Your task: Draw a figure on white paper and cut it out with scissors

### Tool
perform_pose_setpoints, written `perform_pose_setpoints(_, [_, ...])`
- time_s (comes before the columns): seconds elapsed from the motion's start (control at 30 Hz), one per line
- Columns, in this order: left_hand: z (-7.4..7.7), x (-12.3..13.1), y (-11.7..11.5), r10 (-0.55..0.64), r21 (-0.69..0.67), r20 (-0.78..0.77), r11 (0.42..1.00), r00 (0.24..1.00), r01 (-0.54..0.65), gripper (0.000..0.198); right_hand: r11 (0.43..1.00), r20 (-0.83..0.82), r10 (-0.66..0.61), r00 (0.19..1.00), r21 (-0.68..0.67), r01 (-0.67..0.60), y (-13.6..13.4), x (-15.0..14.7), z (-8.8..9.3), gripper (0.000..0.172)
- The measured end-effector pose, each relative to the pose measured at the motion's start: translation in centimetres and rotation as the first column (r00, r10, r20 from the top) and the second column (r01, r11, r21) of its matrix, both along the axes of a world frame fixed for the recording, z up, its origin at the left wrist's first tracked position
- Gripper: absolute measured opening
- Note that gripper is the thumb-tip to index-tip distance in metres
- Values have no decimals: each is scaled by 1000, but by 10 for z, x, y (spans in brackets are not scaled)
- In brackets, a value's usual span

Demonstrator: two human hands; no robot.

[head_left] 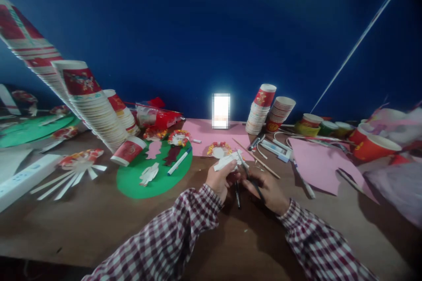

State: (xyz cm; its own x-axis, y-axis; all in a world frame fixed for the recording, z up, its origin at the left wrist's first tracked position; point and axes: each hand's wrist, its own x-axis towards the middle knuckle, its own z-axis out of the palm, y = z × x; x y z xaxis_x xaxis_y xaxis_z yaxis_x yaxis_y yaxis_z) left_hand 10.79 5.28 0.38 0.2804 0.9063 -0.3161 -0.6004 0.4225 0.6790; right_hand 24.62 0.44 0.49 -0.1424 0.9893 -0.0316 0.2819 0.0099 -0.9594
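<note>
In the head view, my left hand (220,180) is closed on a piece of white paper (226,162) with a partly cut outline. My right hand (268,191) grips a pair of scissors (243,162) by the dark handles, the blades at the paper's right edge. A black pen (238,195) lies on the table beneath my hands. Just beyond the paper rests a cut paper-cup flower (218,148) with red and yellow curls. To the left, a green paper disc (132,182) carries a white figure cutout (150,174), a pink cutout (153,149) and a blue-capped marker (179,161).
Tall stacks of paper cups (95,109) lean at the left, with more cup stacks (261,107) at the back right. A bright, blurred rectangle (220,111) stands by the blue wall. Pink paper (316,167), a box cutter (275,149) and a wooden stick (263,164) lie right.
</note>
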Motion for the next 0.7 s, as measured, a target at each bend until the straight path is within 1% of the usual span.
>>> perform_pose_setpoints(0.07, [-2, 0, 1, 21, -3, -19, 1000, 1000, -21, 34, 999, 20, 21, 1000, 27, -21, 0, 0, 1, 26])
perform_pose_setpoints(0.2, [-7, 1, 3, 53, -1, -42, 999, 998, -53, 32, 999, 8, 34, 999, -10, -34, -1, 0, 1, 26])
perform_pose_setpoints(0.37, [-5, 4, 1, 81, -30, -86, 996, 993, -84, 30, 999, 51, 38, 998, 26, -40, 0, 0, -1, 27])
perform_pose_setpoints(0.57, [-2, 4, 0, 74, -28, -103, 997, 992, -77, 30, 998, 52, 35, 998, 41, -37, 0, -1, -3, 29])
perform_pose_setpoints(0.7, [-2, 3, 1, 45, 30, -89, 999, 995, -43, 28, 999, 56, 33, 998, 8, -33, 0, 0, -2, 31])
